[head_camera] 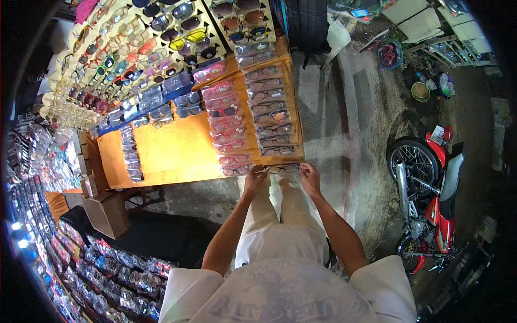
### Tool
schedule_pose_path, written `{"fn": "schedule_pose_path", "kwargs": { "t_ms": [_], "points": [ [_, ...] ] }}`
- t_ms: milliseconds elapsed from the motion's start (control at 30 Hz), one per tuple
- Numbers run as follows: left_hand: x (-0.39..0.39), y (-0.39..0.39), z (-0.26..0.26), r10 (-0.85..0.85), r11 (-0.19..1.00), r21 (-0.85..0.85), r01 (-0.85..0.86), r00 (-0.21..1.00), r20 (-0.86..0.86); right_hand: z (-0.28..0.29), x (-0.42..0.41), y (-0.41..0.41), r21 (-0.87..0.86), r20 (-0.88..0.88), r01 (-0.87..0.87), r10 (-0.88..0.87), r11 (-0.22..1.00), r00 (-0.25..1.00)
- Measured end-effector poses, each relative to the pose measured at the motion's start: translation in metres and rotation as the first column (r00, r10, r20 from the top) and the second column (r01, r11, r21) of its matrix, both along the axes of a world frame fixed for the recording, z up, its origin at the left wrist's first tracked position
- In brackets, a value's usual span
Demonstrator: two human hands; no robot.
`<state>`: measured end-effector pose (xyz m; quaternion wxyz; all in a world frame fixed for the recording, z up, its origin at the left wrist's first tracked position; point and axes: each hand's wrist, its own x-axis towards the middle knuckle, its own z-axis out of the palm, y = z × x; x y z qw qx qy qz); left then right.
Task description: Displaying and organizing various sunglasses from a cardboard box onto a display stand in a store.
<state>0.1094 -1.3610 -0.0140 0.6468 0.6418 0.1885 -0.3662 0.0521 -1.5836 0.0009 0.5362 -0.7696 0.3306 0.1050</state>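
Observation:
A pair of dark-framed eyeglasses (282, 168) is stretched between my two hands, just off the near edge of the table with the orange cloth (173, 141). The fingers of my left hand (255, 179) hold one side of the frame, and my right hand (310, 179) pinches the other side. Right beyond the glasses lies a column of dark-framed glasses in clear sleeves (274, 129). Beside that, to the left, runs a column of pink and red glasses in clear sleeves (227, 125).
Sloping boards of sunglasses (153, 36) rise behind the table. A cardboard box (106, 216) stands at the left, with racks of wrapped glasses (109, 274) at lower left. A red motorcycle (438, 202) is parked at the right. A black bag (307, 26) stands beyond the table.

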Motion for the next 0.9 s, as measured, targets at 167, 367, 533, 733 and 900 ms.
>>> {"fn": "schedule_pose_path", "kwargs": {
  "t_ms": [167, 367, 533, 733, 900],
  "points": [
    [0.005, -0.013, -0.004, -0.055, 0.992, 0.121, 0.043, 0.994, 0.099, -0.007, 0.008, -0.005, -0.001, 0.023, 0.001, -0.001, 1.000, 1.000],
    [0.000, -0.016, -0.025, -0.006, 0.993, 0.116, -0.007, 0.994, 0.110, -0.004, 0.017, -0.004, -0.033, 0.009, -0.056, 0.056, 0.998, 0.998],
    [-0.004, -0.013, -0.041, -0.039, 0.992, 0.125, 0.022, 0.990, 0.135, -0.011, 0.018, -0.007, -0.045, 0.035, -0.074, 0.075, 0.996, 0.997],
    [-0.001, -0.009, -0.041, -0.090, 0.976, 0.211, 0.054, 0.982, 0.164, -0.017, 0.017, -0.004, -0.038, 0.003, -0.116, 0.116, 0.992, 0.993],
    [0.004, -0.023, -0.027, -0.048, 0.978, 0.206, 0.019, 0.989, 0.138, -0.020, 0.013, -0.005, -0.037, -0.027, -0.079, 0.078, 0.996, 0.997]
  ]
}}
